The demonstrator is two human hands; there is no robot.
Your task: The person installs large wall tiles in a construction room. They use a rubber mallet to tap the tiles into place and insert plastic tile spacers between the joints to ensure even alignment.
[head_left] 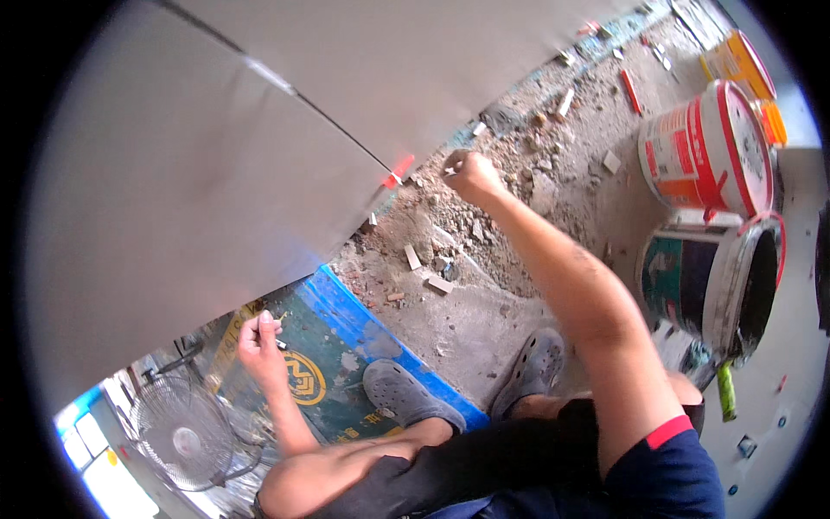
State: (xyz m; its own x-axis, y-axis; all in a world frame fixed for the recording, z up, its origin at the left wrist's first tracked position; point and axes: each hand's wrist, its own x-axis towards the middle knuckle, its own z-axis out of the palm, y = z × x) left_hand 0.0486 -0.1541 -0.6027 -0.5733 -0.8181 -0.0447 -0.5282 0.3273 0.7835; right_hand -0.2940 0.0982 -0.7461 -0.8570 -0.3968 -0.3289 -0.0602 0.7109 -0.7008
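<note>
My right hand is closed, with a small white piece showing at its fingers; its exact kind is too small to make out. It hovers over the rubble strip beside the lower edge of the large grey wall tiles. At the joint between two tiles sits a red plastic wedge, left of that hand. My left hand is lower left near the tile's edge, thumb against curled fingers. A small light piece with a dark end pokes out beside them, its kind unclear.
Rubble lines the tile base. A red-and-white bucket, an open bucket and a yellow bucket stand at right. A fan is at lower left. Green floor covering with blue tape lies by my feet.
</note>
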